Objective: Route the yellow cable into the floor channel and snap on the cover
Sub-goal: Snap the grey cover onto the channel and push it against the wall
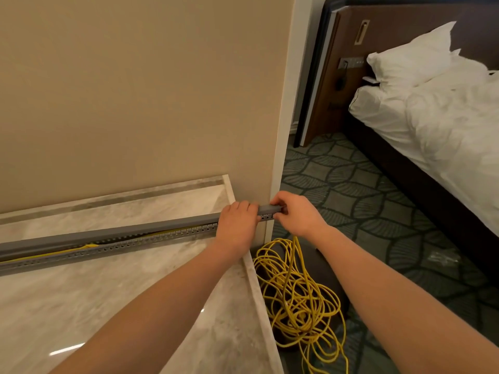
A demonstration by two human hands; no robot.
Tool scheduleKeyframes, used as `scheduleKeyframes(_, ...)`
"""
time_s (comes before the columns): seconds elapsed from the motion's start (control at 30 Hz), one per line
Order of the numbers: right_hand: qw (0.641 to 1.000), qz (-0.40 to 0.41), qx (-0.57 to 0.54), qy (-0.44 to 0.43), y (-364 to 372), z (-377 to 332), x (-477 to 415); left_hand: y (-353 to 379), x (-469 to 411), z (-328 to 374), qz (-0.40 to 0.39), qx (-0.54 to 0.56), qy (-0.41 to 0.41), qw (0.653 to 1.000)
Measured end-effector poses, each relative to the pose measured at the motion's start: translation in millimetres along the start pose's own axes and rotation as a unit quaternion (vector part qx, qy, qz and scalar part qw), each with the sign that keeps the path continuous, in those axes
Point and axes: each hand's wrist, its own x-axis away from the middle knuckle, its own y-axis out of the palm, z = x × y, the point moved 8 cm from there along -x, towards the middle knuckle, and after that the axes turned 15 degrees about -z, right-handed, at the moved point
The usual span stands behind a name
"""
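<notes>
A long grey plastic floor channel with a slotted side wall (151,236) lies on the pale marble floor (81,306), running from the left edge of view toward the corner of the beige wall (135,90). A flat grey plastic cover strip (108,233) sits along its top, lifted along the left and middle stretch so a gap shows beneath it. In that gap a thin yellow cable (81,248) lies inside the channel.

At the channel's right end, both hands meet. The left hand (237,220) is curled over the cover from above, fingers folded down onto it. The right hand (294,214) pinches the very end of the cover and channel, its fingertips (278,203) narrow and closed on the grey plastic, just beside the wall corner. Both forearms reach in from the bottom of view.

The rest of the cable hangs down under the right wrist and lies as a loose tangled heap (299,300) on a dark strip between the marble edge and the green patterned carpet (351,190). Well apart, on the right, stands a bed with rumpled white bedding (437,120) and a white pillow (415,60) against a dark brown headboard (391,22).
</notes>
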Motion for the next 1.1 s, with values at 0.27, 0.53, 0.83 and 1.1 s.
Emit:
scheduleKeyframes(0.27, 0.999, 0.033, 0.04, -0.006, 2.7, -3.3, 6.6, 3.2, 5.7, 0.3, 0.06, -0.004, 0.011, 0.998)
scheduleKeyframes(0.53, 0.996, 0.006, 0.092, -0.008, -1.6, -18.6, 2.7, -3.8, 8.2, -2.2, 0.083, -0.004, 0.034, 0.996)
scheduleKeyframes(0.83, 0.958, -0.117, 0.257, 0.053, 25.9, -37.2, -30.8, -3.9, 14.4, -1.4, 0.091, 0.01, 0.061, 0.994)
scheduleKeyframes(1.1, 0.947, -0.135, 0.287, 0.046, 34.7, -37.6, -41.2, -9.9, 16.4, -8.1, 0.068, 0.06, 0.072, 0.993)
